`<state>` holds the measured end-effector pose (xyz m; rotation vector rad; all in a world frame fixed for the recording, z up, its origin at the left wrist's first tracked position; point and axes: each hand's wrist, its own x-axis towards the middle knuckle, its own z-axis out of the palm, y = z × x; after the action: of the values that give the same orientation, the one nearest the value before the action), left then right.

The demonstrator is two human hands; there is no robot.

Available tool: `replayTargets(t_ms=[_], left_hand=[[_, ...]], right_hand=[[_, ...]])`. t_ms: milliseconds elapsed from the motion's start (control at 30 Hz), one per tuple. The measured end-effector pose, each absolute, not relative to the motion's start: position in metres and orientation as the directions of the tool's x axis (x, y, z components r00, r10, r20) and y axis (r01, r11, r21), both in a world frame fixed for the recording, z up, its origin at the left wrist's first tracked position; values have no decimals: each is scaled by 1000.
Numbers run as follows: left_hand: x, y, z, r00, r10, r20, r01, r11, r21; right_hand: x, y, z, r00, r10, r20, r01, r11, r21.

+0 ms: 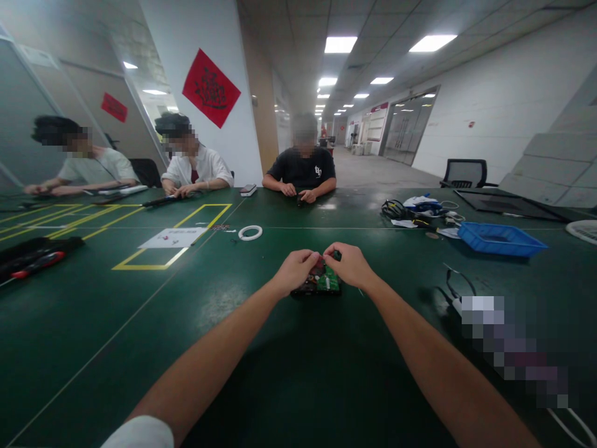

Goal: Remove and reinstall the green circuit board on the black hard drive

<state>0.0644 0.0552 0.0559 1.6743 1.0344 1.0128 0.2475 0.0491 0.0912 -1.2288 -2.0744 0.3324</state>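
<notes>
A small black-cased device with a green circuit board (pixel 330 281) lies on the table in front of me. Reddish and dark parts show on its left side. My left hand (pixel 295 271) is over its far left part, thumb and forefinger pinched together. From the other side my right hand (pixel 351 264) reaches to its far right part, also in a pinch, with the fingertips of both hands close together. Whatever sits between the fingertips is too small to make out. Both hands partly cover the device's far edge.
On the green table (pixel 224 361), a white ring (pixel 250 233) and a paper sheet (pixel 172 238) lie left of centre. At right are a blue tray (pixel 501 239), a cable bundle (pixel 394 210) and a blurred-out object (pixel 513 351). Several people sit opposite, one person (pixel 301 171) straight ahead.
</notes>
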Motion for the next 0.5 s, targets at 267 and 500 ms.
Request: replayTargets(t_ms=[267,500], left_hand=[[58,60,51,307,889,341,539,-458,707],[35,60,45,684,694,224,616,-714,332]], right_hand=[[269,66,92,-325,914,244,774,405,-486],[279,74,79,-479,878,9,832,457,-313]])
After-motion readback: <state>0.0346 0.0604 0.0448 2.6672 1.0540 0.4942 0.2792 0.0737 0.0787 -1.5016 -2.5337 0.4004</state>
